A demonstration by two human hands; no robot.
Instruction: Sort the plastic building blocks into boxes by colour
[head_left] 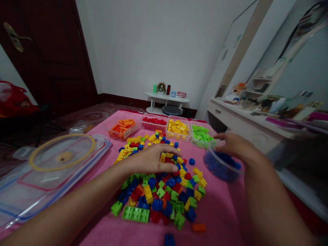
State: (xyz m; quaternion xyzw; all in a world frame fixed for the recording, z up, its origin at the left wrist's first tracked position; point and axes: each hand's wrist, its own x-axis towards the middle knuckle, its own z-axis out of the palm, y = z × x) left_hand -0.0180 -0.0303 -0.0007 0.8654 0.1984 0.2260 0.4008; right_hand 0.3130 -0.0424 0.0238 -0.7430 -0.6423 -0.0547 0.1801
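A heap of mixed plastic building bricks point(164, 191) in red, yellow, green and blue lies on a pink cloth point(225, 218). My left hand point(151, 159) rests palm down on the heap's far part, fingers stretched flat and together. My right hand point(234, 145) hovers over the rim of a clear round tub of blue bricks point(221, 167), fingers loosely spread and slightly curled; I see nothing held in it. A flat green plate brick point(135, 214) lies at the heap's near edge.
Behind the heap stand clear tubs of sorted bricks: orange point(123, 128), red point(153, 122), yellow point(178, 128), green point(201, 135). Clear lids point(51, 164) lie stacked at left. A cluttered dresser point(256, 119) runs along the right; a small white table point(166, 99) stands by the wall.
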